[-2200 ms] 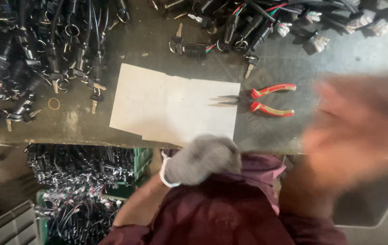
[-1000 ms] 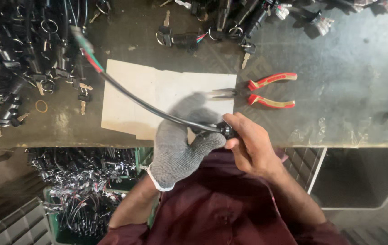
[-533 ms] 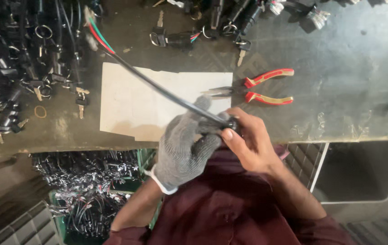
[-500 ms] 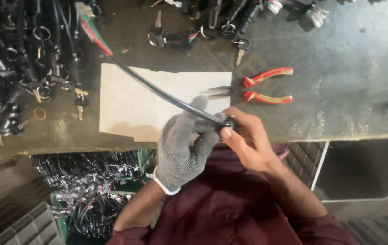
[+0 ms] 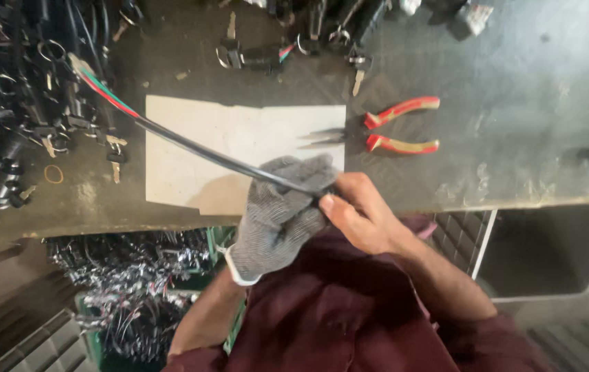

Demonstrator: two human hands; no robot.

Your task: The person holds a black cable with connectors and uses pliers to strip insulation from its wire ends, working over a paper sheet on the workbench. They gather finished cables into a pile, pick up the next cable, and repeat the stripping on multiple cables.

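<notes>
Both hands (image 5: 322, 207) hiding cable (image 5: 198, 146) end

Grey knitted glove (image 5: 277, 217), black cable (image 5: 198, 147), red-handled pliers (image 5: 391, 134), maroon shirt (image 5: 335, 324).

Dim, flat overhead light, dull sheen on the metal bench (image 5: 514, 138), white sheet (image 5: 239, 138) brightest, left parts pile (image 5: 12, 103) near-black, slight motion softness, wide-angle stretch at edges
</notes>
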